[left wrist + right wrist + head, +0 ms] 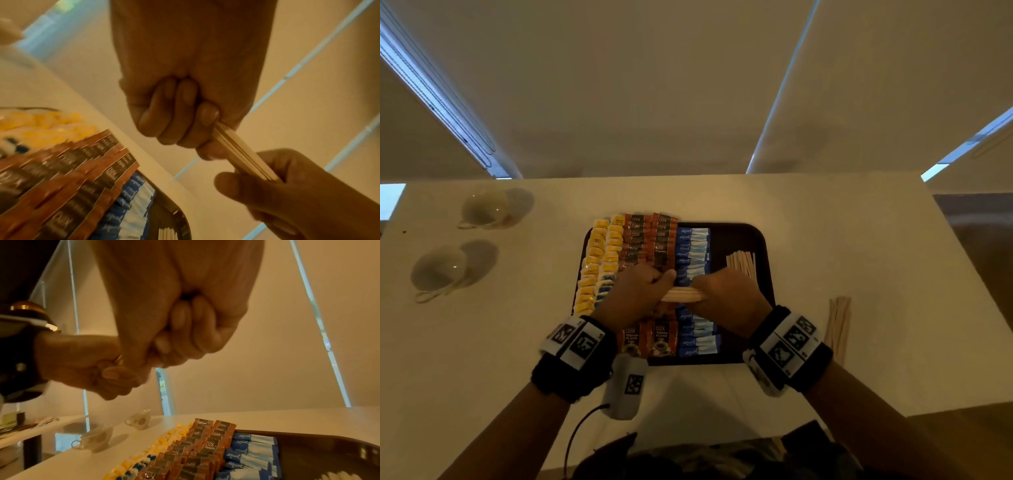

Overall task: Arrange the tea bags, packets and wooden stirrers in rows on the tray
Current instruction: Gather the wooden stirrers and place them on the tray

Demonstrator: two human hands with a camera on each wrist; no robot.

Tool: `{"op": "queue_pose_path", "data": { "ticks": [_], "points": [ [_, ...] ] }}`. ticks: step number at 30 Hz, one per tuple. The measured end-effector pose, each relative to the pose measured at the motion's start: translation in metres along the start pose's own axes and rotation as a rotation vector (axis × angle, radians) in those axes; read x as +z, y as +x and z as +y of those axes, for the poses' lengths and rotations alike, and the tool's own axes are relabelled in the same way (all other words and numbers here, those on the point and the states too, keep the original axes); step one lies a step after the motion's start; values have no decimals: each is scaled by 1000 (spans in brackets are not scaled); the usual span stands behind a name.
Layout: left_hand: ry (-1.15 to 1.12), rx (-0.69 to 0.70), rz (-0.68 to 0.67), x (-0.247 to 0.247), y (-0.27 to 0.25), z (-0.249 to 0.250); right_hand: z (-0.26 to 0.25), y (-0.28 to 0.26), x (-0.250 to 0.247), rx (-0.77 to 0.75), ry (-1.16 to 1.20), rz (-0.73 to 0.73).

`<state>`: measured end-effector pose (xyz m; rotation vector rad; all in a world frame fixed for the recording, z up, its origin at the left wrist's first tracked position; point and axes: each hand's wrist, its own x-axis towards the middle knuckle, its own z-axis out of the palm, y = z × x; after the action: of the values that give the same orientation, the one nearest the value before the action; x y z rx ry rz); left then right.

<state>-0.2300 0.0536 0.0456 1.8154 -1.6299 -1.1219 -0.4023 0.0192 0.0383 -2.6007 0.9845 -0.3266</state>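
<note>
Both hands hold one bundle of wooden stirrers [681, 294] crosswise above the tray [763, 246], left hand [640, 291] and right hand [726, 294] each curled round an end, the bare strip beside the stirrers already laid [741, 262] lying nearer the right

The brown packets [661, 240] read "D2X", and the near ones add "BLACK". The blue packets [252, 449] read "equal". The wristbands [789, 342] carry black-and-white square marker codes, no words.
</note>
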Motion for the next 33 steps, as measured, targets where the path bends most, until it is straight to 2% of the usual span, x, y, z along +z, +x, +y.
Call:
{"op": "queue_pose_path", "data": {
  "ticks": [1, 2, 4, 5, 6, 8, 9, 11, 12, 14, 16, 19, 21, 23, 25, 28, 30, 33],
  "points": [
    [-18, 2, 24, -1, -1, -3, 1, -4, -1, 39, 104, 45],
    [-40, -5, 50, -2, -3, -5, 1, -7, -6, 147, 298, 67],
    [-57, -2, 96, -1, -5, -8, -2, -15, -11, 426, 817, 115],
    [-38, 33, 106, 1, -6, -8, -4, -15, -12, 547, 959, 163],
    [10, 88, 110, 5, -7, -9, -7, -13, -11, 635, 988, 149],
    [115, 207, 94, 13, -5, -11, -13, -11, -9, 699, 852, -94],
    [141, 232, 75, 14, -3, -14, -16, -11, -5, 669, 773, -225],
    [153, 246, 16, 14, 3, -21, -19, -17, -1, 503, 598, -372],
    [159, 249, -15, 15, 5, -24, -20, -22, 2, 414, 480, -396],
    [187, 245, -79, 17, 11, -31, -18, -30, 13, 269, 216, -345],
    [201, 269, -124, 23, 17, -32, -20, -35, 23, 229, 175, -301],
    [283, 315, -156, 32, 24, -22, -20, -41, 34, 335, 362, -288],
    [217, 266, -133, 38, 26, -15, -11, -42, 43, 445, 427, -259],
    [107, 200, -60, 40, 24, -12, 12, -39, 53, 657, 476, -214],
    [5, 114, -25, 37, 16, -13, 45, -34, 61, 849, 402, -125],
    [-80, 11, -69, 33, 1, -33, 85, -27, 66, 1166, 398, 6],
    [-106, -50, -102, 33, -9, -51, 100, -17, 70, 1253, 336, 13],
    [-97, -151, -83, 33, -17, -65, 114, -7, 80, 1276, 215, 32]
  ]
}}
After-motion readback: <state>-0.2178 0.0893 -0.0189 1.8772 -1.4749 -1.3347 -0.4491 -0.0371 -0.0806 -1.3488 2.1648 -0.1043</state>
